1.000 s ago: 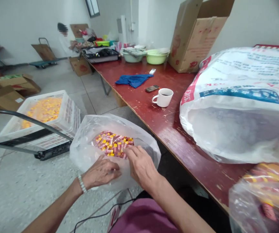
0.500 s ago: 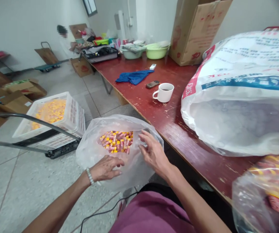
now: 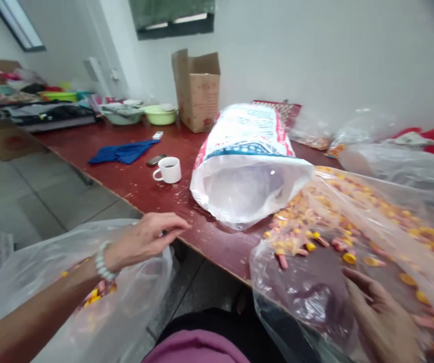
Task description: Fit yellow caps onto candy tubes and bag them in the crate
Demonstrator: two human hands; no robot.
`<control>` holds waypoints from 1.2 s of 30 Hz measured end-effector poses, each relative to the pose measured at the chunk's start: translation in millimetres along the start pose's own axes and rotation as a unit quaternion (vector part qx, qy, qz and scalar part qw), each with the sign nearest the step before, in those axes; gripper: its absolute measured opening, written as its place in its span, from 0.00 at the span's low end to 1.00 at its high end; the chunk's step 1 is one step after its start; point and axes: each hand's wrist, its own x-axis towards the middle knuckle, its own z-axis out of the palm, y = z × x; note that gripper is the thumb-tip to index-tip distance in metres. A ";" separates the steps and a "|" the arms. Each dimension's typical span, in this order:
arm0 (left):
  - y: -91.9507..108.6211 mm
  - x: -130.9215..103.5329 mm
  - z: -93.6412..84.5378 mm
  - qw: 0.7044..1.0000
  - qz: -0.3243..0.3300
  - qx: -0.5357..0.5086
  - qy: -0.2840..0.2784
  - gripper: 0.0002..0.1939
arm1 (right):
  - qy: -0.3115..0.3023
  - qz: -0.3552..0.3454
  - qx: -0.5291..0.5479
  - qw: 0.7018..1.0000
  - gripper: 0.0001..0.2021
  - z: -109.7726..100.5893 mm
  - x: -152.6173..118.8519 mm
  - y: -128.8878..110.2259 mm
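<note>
Head view shows two hands (image 3: 144, 241) at two translucent bags (image 3: 137, 302).

I'm in what looks like a packing workroom, with a long scuffed red table (image 3: 126, 190), bulk plastic bags (image 3: 126, 297) and a carton (image 3: 203, 98).

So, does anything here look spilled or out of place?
Possibly the yellow-capped pieces strewn by the right hand; whether they are spilled or inside the clear plastic, I cannot tell. The red table also looks worn, with pale chips.
</note>
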 end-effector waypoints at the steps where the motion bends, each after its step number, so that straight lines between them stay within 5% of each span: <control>1: 9.7 27.8 11.7 0.998 0.052 0.013 -0.014 0.13 | 0.003 -0.032 -0.048 0.998 0.17 2.9 6.5 12.1; 5: 27.1 127.1 64.8 0.988 0.102 0.101 -0.048 0.18 | 0.044 -0.141 -0.162 0.976 0.25 32.3 16.0 46.9; 8: 25.1 170.9 98.4 0.978 0.127 0.141 -0.086 0.20 | 0.085 -0.158 -0.209 0.961 0.23 50.4 13.3 61.2; 13: 13.2 189.8 129.0 0.956 0.196 0.174 -0.132 0.20 | 0.107 -0.184 -0.223 0.951 0.16 45.2 7.9 58.0; 17: 4.5 191.2 134.3 0.954 0.213 0.171 -0.121 0.15 | 0.103 -0.188 -0.178 0.960 0.13 36.1 3.4 24.3; 23: 28.9 162.4 116.3 0.981 0.152 0.116 -0.024 0.11 | -0.052 -0.179 -0.061 0.981 0.06 73.4 0.5 -30.1; 26: 56.2 122.6 108.3 0.992 0.065 -0.083 -0.067 0.15 | -0.068 -0.158 -0.071 0.983 0.03 91.3 3.3 -38.7; 29: 78.7 78.6 112.7 0.920 -0.004 -0.358 -0.161 0.18 | -0.069 -0.144 -0.056 0.986 0.05 87.0 4.8 -38.4; 32: 91.1 44.9 125.5 0.849 -0.047 -0.495 -0.182 0.16 | -0.049 -0.117 -0.028 0.992 0.09 63.6 -3.5 -41.8; 36: 101.3 23.0 141.4 0.849 -0.066 -0.489 -0.190 0.14 | -0.051 -0.058 0.235 0.969 0.13 36.4 -37.4 -68.1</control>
